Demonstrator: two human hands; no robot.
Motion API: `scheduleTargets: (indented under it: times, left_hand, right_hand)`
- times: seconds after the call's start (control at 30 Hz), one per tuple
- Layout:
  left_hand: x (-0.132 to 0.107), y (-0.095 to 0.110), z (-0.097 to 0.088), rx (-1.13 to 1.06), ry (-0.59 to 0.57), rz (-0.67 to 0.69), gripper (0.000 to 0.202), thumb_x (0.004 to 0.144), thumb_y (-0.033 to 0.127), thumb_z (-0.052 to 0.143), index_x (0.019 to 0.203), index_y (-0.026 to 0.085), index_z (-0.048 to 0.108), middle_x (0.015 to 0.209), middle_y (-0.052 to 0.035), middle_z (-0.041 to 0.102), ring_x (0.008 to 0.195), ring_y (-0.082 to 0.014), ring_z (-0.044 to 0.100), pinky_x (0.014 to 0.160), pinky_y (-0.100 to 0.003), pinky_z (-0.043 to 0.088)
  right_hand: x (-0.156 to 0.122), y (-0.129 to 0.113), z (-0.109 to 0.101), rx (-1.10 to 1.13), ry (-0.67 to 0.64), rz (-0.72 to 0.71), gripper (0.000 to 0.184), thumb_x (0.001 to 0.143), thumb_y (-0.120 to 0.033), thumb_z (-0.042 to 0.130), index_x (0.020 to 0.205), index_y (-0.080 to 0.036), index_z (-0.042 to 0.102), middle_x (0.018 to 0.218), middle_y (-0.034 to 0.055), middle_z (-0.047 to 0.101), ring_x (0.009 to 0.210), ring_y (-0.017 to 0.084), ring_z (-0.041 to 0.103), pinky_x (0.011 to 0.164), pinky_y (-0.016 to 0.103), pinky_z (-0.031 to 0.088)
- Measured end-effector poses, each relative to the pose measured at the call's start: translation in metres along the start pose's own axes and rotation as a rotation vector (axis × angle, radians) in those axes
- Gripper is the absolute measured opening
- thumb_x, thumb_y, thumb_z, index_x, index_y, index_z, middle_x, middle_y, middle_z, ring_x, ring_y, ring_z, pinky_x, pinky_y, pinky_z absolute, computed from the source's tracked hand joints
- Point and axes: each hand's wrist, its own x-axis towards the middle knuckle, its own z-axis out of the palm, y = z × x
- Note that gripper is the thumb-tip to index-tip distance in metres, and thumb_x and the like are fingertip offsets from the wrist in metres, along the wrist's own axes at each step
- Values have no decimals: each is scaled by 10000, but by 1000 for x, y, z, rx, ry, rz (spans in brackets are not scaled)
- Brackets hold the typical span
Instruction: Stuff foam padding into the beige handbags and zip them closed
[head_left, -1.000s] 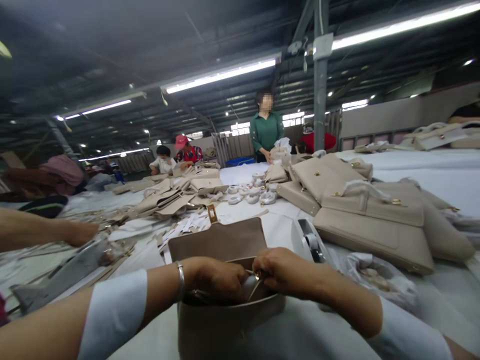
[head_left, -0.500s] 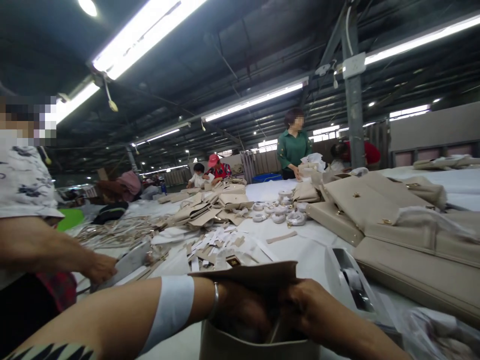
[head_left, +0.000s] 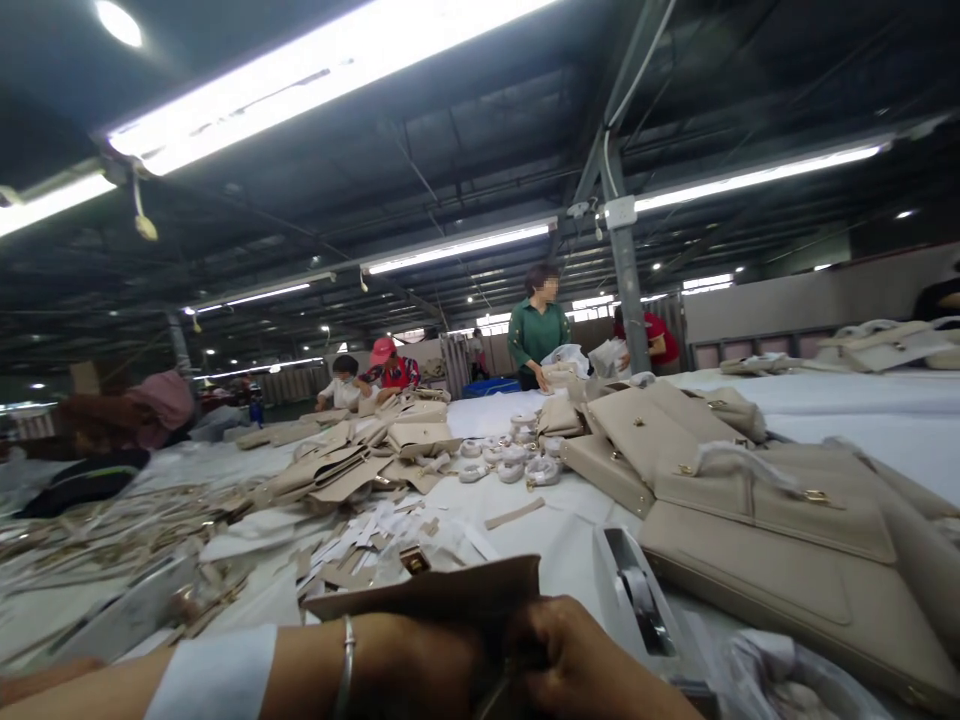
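A beige handbag [head_left: 442, 592] is right in front of me at the bottom of the view, its flap raised and its lower part cut off by the frame. My left hand [head_left: 420, 655], with a silver bracelet at the wrist, reaches inside it; its fingers are hidden in the dark opening. On the right side of the bag, my right hand [head_left: 581, 655] is closed around the edge of the opening. A tape dispenser [head_left: 637, 590] stands just to the right of that hand.
Stacked beige bags [head_left: 750, 530] fill the right side. Wrapped strap coils [head_left: 514, 462], paper and leather strips [head_left: 367, 540], and more bag pieces [head_left: 352, 450] lie ahead. A co-worker in green [head_left: 538, 335] stands across the table. Another person's arm [head_left: 52, 680] shows at lower left.
My view has turned right and tilted up, so the scene has shifted left and the bag sits lower. The nearby co-worker at left has mostly left the frame. Both hands stay at the bag.
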Motion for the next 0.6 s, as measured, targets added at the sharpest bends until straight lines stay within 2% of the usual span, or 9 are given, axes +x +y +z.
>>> scheduleTargets:
  times: [0.07,0.13,0.2,0.27,0.33,0.4,0.43,0.57,0.6]
  left_hand:
    - [0,-1,-10,46,-102,-96,196,501,87,559,645,218,542,516,42,471,414,-141,436,434,-273,392]
    - [0,-1,-19,-6,-162,-131,208,506,72,547,650,221,531,512,52,489,393,-127,435,396,-237,369]
    - [-2,-1,-24,-59,-195,-138,176,522,76,549,622,218,516,493,60,475,364,-110,416,354,-207,332]
    - [-8,0,-25,2,-164,-117,111,567,121,566,622,214,539,501,52,479,353,-101,394,328,-198,286]
    - [-16,-1,-21,144,-34,-69,84,652,185,551,698,212,616,550,23,537,372,-102,386,337,-209,257]
    - [-22,-3,-17,281,109,-36,193,722,202,501,808,204,674,625,-16,614,406,-111,409,373,-230,262]
    - [-23,-6,-15,329,139,-6,225,735,192,488,847,201,683,658,-28,641,426,-118,431,393,-237,272]
    - [-16,-17,-12,412,70,316,151,730,185,540,818,205,661,680,-10,659,508,-138,488,460,-251,307]
    - [-12,-19,-12,408,71,361,128,719,180,555,798,204,652,672,-2,651,519,-135,485,468,-248,309]
  right_hand:
    - [0,3,1,-6,45,25,237,571,-128,575,768,-167,701,747,0,679,688,141,582,552,186,361]
    - [0,6,1,-1,70,73,245,582,-158,598,801,-164,708,743,8,683,684,146,583,539,188,359]
    - [0,6,0,0,80,102,246,589,-175,610,813,-163,710,747,12,688,687,150,588,537,188,360]
    - [0,5,1,-7,68,103,237,603,-193,615,818,-171,711,761,12,693,697,153,597,542,188,365]
    - [1,3,3,-36,56,101,221,609,-191,604,804,-176,707,771,14,697,706,157,603,549,189,371]
    - [1,1,6,-90,73,96,215,605,-161,577,783,-176,696,782,22,697,717,161,605,572,197,379]
    - [2,0,7,-118,85,88,221,598,-147,570,781,-175,691,788,26,697,723,162,604,587,201,383]
    - [3,-1,8,-122,-6,26,250,593,-181,625,834,-189,689,835,23,699,734,152,599,614,203,387]
    - [3,-2,7,-114,-24,33,253,595,-191,636,842,-192,691,838,20,700,734,150,598,614,202,387]
